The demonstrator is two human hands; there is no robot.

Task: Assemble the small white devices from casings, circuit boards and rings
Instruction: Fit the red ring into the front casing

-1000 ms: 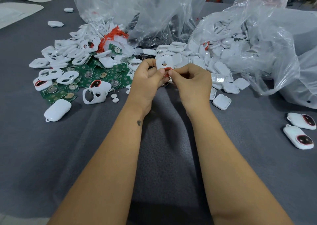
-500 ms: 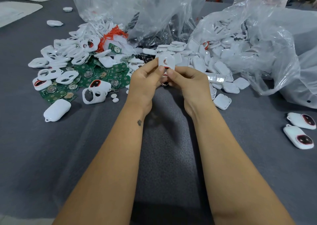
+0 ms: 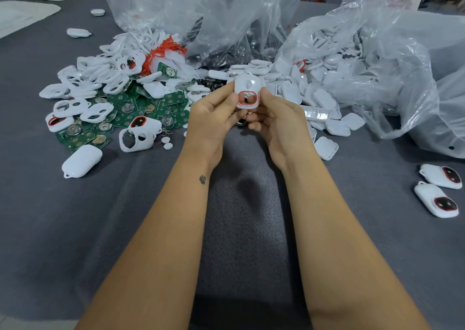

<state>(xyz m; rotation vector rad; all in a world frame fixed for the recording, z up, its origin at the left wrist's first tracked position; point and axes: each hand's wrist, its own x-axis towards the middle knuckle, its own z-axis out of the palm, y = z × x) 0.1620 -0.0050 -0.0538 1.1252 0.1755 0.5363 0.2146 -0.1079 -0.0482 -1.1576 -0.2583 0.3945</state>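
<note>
A: So, where was the casing?

B: The white casing (image 3: 247, 92) sat raised above the grey worktop (image 3: 75, 229), near the centre of the view, pinched from both sides. The left hand (image 3: 214, 121) gripped its left edge with thumb and fingers (image 3: 231, 98), and the right hand (image 3: 279, 123) clasped its right edge. A red ring (image 3: 247, 97) lay seated round the casing's lower opening.

A: And around the hands?

B: At ten o'clock lay a heap of green circuit boards (image 3: 130, 113) mixed with white casing frames (image 3: 98, 78) and a tangle of orange rings (image 3: 163, 53). At two o'clock, casing backs (image 3: 327, 98) spilled from a clear plastic bag (image 3: 377, 65). At three o'clock, well apart from the hands, two finished devices (image 3: 437, 199) rested just beside each other. A closed white shell (image 3: 81, 161) lay at nine o'clock.
</note>
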